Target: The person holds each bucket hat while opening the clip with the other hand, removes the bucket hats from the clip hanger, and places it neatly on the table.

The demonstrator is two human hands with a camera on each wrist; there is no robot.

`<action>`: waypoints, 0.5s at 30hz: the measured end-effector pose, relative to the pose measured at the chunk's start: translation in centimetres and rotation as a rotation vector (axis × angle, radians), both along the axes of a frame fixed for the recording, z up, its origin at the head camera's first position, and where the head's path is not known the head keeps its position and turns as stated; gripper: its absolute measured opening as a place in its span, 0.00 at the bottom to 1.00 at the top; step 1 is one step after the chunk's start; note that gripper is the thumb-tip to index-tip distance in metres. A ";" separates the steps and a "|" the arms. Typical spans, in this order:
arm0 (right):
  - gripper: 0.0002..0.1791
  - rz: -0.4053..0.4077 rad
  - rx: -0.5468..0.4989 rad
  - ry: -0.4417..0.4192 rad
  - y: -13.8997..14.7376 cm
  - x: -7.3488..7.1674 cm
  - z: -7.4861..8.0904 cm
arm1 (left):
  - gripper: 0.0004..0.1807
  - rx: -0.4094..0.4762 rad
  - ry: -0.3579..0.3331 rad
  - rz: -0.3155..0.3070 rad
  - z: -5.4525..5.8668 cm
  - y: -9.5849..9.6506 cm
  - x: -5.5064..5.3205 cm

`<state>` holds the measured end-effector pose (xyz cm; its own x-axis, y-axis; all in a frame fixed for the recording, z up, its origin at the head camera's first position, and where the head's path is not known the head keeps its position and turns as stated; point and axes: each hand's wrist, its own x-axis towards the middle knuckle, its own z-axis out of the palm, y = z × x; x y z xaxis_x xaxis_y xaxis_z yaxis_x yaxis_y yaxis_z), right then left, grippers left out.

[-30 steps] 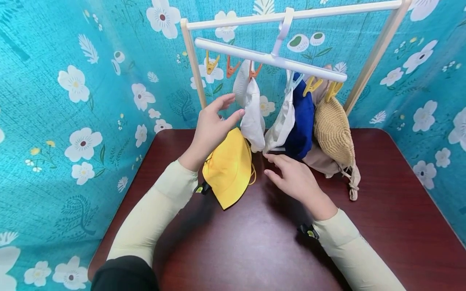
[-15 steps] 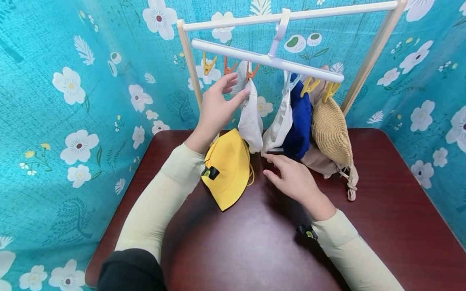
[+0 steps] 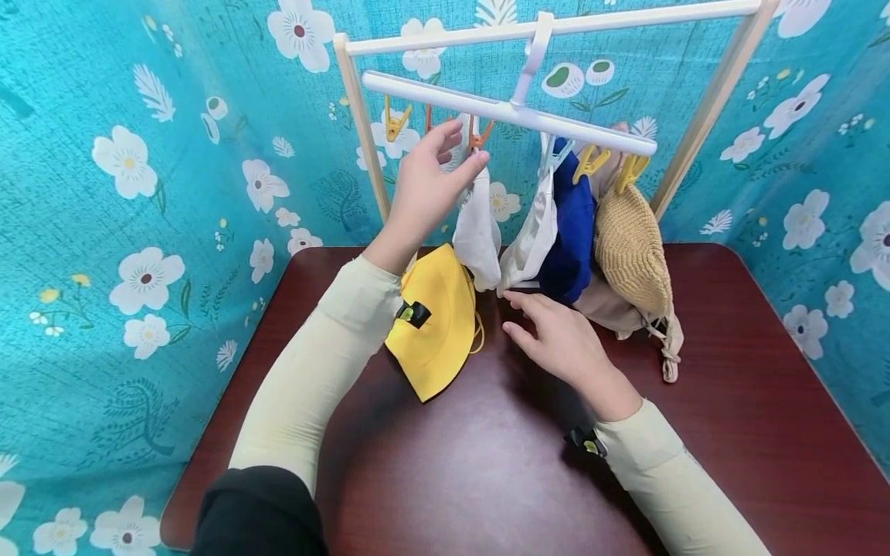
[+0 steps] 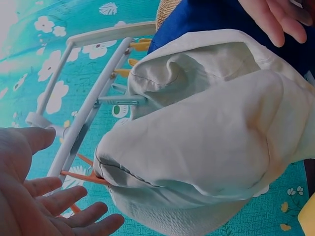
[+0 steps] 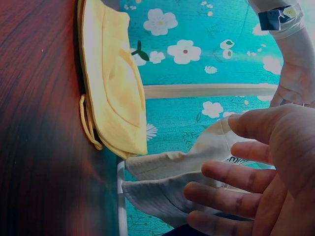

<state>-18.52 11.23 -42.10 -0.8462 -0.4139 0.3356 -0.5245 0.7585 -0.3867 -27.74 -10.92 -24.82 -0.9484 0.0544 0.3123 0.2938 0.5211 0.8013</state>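
A white bucket hat (image 3: 477, 239) hangs brim-down from an orange clip (image 3: 480, 139) and a light-blue clip (image 3: 558, 154) on the white hanger (image 3: 445, 91). My left hand (image 3: 426, 181) is raised beside the orange clip, its fingers relaxed and apart. In the left wrist view the hat (image 4: 197, 132) faces that hand's spread fingers, which hold nothing. Low by the hat's brim, my right hand (image 3: 563, 340) is extended with relaxed fingers. The right wrist view shows its fingers (image 5: 221, 199) overlapping the hat (image 5: 167, 191), with nothing gripped.
A yellow bucket hat (image 3: 441, 332) lies on the dark red table (image 3: 473, 463) under my left forearm. Right of the white hat hang a blue hat (image 3: 573, 232) and a woven straw hat (image 3: 636, 247) with beige ties. A wooden rack (image 3: 716, 100) carries the hanger; a yellow clip (image 3: 396, 120) hangs at left.
My left hand has risen and moved slightly right, from beside the white hat's side up to the orange clips. The right hand stays by the brim.
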 end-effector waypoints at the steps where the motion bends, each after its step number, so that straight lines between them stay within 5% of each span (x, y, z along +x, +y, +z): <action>1: 0.28 -0.001 0.000 0.001 0.0 0.0 0.0 | 0.37 0.002 0.001 0.001 0.0 0.0 0.0; 15: 0.28 -0.001 -0.006 0.013 -0.2 0.2 0.1 | 0.38 0.068 -0.032 0.000 0.0 0.1 -0.8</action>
<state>-18.32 11.06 -41.98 -0.8420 -0.4110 0.3493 -0.5288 0.7567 -0.3844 -28.54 -10.84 -24.78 -0.9581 0.0346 0.2845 0.2674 0.4654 0.8437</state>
